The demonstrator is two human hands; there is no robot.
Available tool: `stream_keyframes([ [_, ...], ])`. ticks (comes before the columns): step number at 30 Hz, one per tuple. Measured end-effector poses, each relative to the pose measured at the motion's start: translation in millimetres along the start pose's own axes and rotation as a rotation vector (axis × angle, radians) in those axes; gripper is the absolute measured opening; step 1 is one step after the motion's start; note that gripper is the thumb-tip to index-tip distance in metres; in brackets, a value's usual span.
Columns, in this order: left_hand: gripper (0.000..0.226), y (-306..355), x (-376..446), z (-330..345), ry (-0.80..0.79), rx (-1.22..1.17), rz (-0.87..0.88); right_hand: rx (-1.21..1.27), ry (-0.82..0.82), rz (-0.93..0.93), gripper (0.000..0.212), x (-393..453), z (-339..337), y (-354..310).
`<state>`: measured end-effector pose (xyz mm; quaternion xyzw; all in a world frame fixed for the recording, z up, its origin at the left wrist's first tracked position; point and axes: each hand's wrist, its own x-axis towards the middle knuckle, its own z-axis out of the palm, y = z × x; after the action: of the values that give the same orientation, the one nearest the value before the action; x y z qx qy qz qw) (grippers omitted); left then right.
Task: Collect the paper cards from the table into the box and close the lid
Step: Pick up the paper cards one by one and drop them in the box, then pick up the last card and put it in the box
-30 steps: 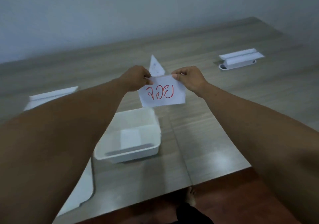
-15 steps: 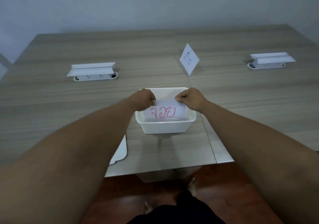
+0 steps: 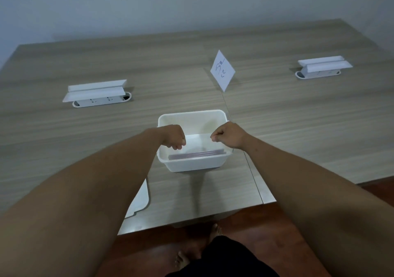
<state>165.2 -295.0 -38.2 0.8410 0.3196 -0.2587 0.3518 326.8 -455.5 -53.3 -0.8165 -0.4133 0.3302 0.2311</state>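
Note:
A white open box (image 3: pixel 191 113) stands near the table's front edge. Inside it lie paper cards (image 3: pixel 197 154), stacked flat against the near wall. Just over the box's left side my left hand (image 3: pixel 173 137) hovers with fingers curled and nothing in them. Over the right side, my right hand (image 3: pixel 228 137) is curled the same way and holds nothing. One folded paper card (image 3: pixel 222 70) with dark handwriting stands upright on the table beyond the box. The white lid (image 3: pixel 139 202) lies flat at the front left, mostly hidden under my left forearm.
Two white pop-up socket units with raised flaps sit in the wooden table (image 3: pixel 298 127): one at the left (image 3: pixel 97 94), one at the far right (image 3: pixel 319 68). The table's front edge runs just below the box, with a red-brown floor and bare feet beneath.
Both hands carried the card with red writing down into the box and let it go. It now lies in the box, and the hands sit just above the rim.

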Motion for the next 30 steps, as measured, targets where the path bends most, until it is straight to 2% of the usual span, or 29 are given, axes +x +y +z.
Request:
stream_keyframes([
  [4,0.029,14.1,19.0,-42.3,0.157,-0.044,0.032,0.145,0.170,0.019,0.019,36.4,-47.2,-7.6],
  [7,0.030,31.7,36.0,-76.2,0.302,-0.003,0.053,0.066,0.282,0.026,0.023,77.1,-85.8,-10.1],
  [10,0.035,51.7,57.7,-107.0,0.379,0.091,0.065,-0.005,0.358,0.051,0.025,124.1,-118.9,-6.2],
  [12,0.042,63.9,76.2,-126.9,0.386,0.140,0.052,0.019,0.373,0.076,0.023,157.9,-136.1,-0.6],
  [15,0.049,75.5,103.3,-149.2,0.342,0.213,0.028,0.073,0.376,0.143,0.038,198.6,-152.8,5.5],
  [22,0.052,86.5,168.2,-199.9,0.311,0.276,-0.001,0.034,0.366,0.263,0.049,289.7,-166.0,30.0],
  [26,0.056,80.7,192.2,-208.0,0.274,0.332,-0.055,-0.021,0.307,0.256,0.040,315.4,-148.3,38.3],
  [30,0.058,83.1,200.6,-214.2,0.308,0.382,-0.059,0.052,0.439,0.273,0.028,323.2,-139.2,43.3],
])
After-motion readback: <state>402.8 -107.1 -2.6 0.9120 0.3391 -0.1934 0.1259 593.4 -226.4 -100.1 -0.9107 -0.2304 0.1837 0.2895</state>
